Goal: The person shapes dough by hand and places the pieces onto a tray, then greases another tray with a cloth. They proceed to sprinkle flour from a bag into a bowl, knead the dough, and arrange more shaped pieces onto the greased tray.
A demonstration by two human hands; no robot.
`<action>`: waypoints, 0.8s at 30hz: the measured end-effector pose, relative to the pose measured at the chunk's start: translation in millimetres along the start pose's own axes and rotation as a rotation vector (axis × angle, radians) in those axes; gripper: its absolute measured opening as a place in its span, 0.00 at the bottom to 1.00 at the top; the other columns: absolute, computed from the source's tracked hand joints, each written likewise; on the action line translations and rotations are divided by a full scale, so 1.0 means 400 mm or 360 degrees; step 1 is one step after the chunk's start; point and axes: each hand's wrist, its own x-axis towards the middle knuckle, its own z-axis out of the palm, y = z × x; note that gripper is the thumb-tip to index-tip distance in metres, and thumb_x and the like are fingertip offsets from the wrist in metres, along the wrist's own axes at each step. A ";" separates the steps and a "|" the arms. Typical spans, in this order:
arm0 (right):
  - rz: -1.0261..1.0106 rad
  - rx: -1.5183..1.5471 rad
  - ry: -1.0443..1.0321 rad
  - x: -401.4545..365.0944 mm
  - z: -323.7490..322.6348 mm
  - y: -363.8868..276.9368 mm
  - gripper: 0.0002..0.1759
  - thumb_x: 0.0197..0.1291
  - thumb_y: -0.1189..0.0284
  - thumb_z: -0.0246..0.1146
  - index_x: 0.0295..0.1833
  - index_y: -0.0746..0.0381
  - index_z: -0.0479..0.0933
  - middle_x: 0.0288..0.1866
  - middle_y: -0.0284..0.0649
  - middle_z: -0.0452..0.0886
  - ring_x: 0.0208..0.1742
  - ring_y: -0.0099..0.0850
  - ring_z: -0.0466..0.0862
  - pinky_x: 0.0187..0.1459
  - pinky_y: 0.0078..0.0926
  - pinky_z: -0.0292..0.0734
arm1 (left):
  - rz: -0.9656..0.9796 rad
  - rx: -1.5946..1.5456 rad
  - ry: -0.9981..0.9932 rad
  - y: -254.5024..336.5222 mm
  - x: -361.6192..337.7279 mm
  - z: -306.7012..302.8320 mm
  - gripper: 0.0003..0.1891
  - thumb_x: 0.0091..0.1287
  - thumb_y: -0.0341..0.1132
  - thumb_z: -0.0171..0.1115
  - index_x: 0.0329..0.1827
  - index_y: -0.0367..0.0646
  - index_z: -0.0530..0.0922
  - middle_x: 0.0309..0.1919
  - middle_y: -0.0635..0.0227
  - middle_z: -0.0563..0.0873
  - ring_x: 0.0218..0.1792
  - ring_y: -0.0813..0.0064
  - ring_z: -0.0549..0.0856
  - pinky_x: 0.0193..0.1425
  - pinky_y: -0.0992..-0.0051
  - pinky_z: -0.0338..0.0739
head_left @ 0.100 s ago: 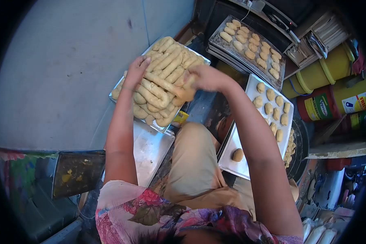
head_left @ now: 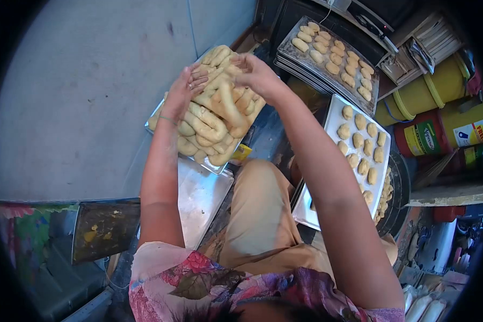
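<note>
A tray (head_left: 218, 170) at the middle left is heaped with thick, pale yellow dough ropes (head_left: 205, 122), folded and stacked over each other. My left hand (head_left: 182, 95) lies at the heap's left edge, fingers stretched out and apart over the dough. Across from it, my right hand (head_left: 260, 80) is above the far right part of the heap, its fingers curled at the upper end of a dough rope (head_left: 229, 104). That rope bends down toward the front right of the pile. Part of the grip is hidden behind the fingers.
To the right, a metal tray (head_left: 309, 214) carries rows of small dough pieces (head_left: 358, 140). Behind it, stacked dark trays (head_left: 295, 63) hold more shaped pieces. A bare metal sheet (head_left: 201, 196) lies below the heap. Yellow buckets (head_left: 421, 99) stand at the right, a wall (head_left: 91, 96) at the left.
My right hand has moved up and away over the heap, and the dough rope near it now runs more steeply. My left hand's fingers have spread over the dough.
</note>
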 end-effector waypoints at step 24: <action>0.0265 -0.0314 -0.0139 -0.236 0.114 0.224 0.37 0.59 0.54 0.62 0.67 0.67 0.65 0.58 0.55 0.75 0.60 0.45 0.76 0.60 0.34 0.69 | 0.0297 0.2498 -0.0008 -0.048 0.048 0.052 0.26 0.64 0.56 0.57 0.57 0.48 0.78 0.66 0.54 0.68 0.64 0.55 0.70 0.67 0.51 0.54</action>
